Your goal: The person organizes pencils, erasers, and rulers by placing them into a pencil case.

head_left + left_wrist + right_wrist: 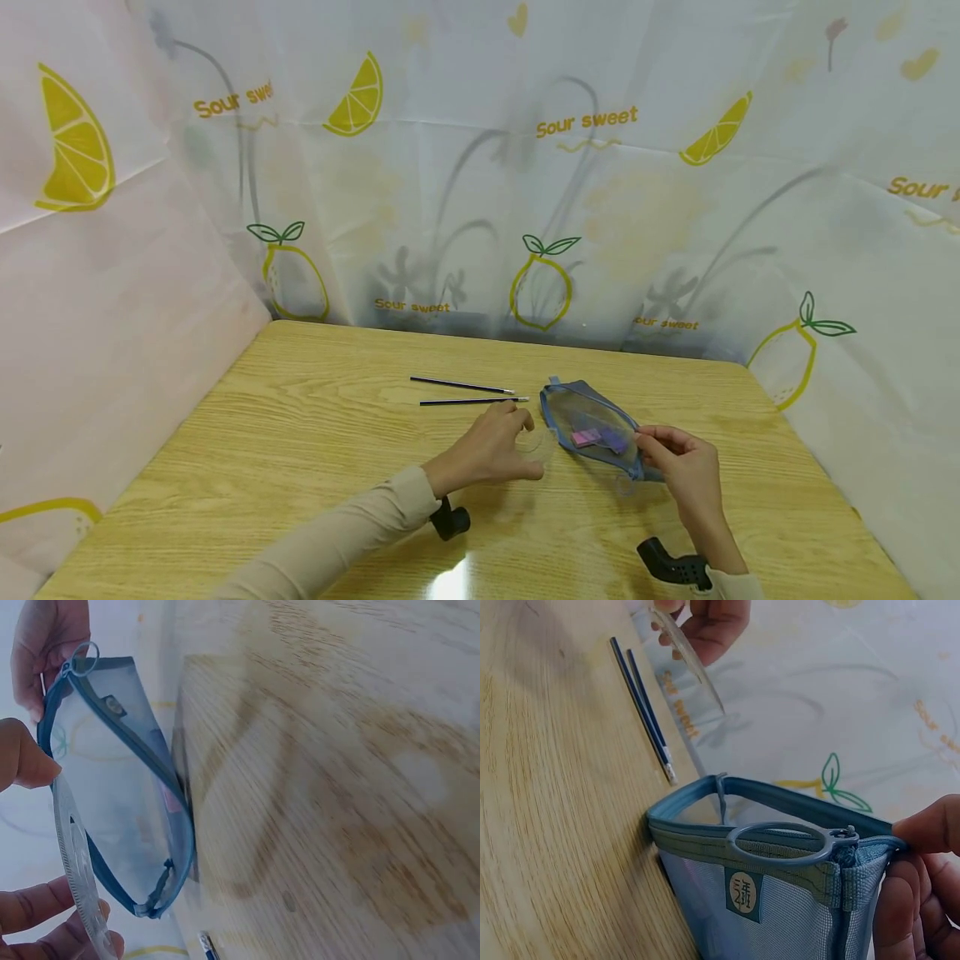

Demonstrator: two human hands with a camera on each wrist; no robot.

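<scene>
My left hand point(491, 446) pinches a clear plastic protractor point(79, 859) by its edges, thumb on one side and fingers on the other. Fine tick marks run along its curved edge in the left wrist view. It is held right beside the mouth of a blue mesh zip pouch point(567, 408). That pouch is unzipped, its mouth spread wide towards the left hand. Thumb and fingers of my right hand point(686, 471) grip its rim near the zip end, where a ring pull point(780, 844) hangs. Through the mesh show a pink item point(585, 437) and a purple item point(615, 440).
Two dark pencils with white-tipped ends, an upper one point(459, 384) and a lower one point(465, 402), lie on the wooden table point(315, 417) behind the left hand. A lemon-printed cloth point(450, 183) hangs along the table's back and sides.
</scene>
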